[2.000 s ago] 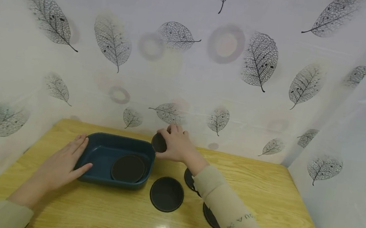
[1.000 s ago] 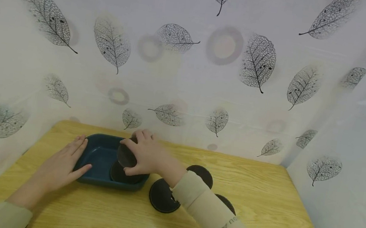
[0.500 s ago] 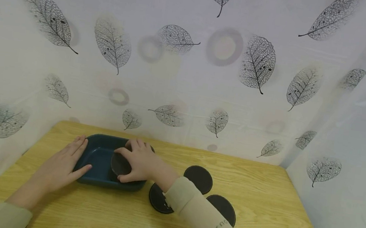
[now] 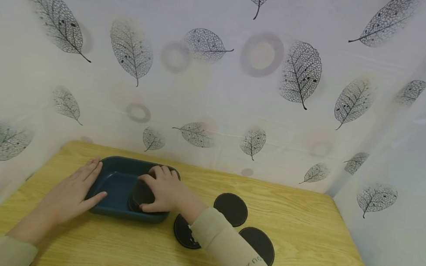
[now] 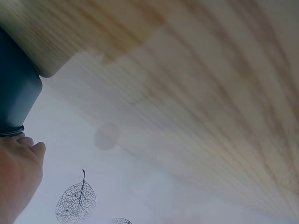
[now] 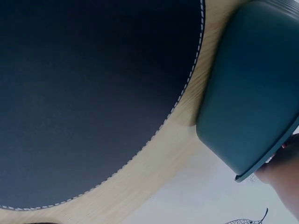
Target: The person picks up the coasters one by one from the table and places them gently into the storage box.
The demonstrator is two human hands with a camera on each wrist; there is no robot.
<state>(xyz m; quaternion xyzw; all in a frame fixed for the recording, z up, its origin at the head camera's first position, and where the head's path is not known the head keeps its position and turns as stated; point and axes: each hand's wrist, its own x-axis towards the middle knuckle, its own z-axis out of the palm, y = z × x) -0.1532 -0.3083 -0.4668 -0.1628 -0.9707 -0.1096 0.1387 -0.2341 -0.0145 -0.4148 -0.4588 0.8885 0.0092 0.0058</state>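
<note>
My right hand (image 4: 166,192) reaches into a dark teal rectangular tub (image 4: 117,185). Between its thumb and fingers it grips a round black coaster (image 4: 144,192), which lies over another black coaster (image 4: 132,205) at the tub's right end. The hand covers much of both. At the tub's left end, my left hand (image 4: 71,193) rests on the rim, its fingers straight and its thumb stretched over the front edge. In the left wrist view, the fingertips of the left hand (image 5: 18,172) meet the tub's rim (image 5: 13,129).
Just right of the tub, a black coaster (image 4: 185,231) lies partly under the right sleeve. Two more, a farther coaster (image 4: 230,208) and a nearer coaster (image 4: 259,243), lie on the wood-grain table (image 4: 304,231). Stitching edges a coaster (image 6: 93,102) in the right wrist view. A leaf-patterned curtain (image 4: 218,85) closes the back.
From beyond the tub's right edge, the right hand has carried its coaster left and down into the tub, over the one lying there. The left hand has stayed on the rim.
</note>
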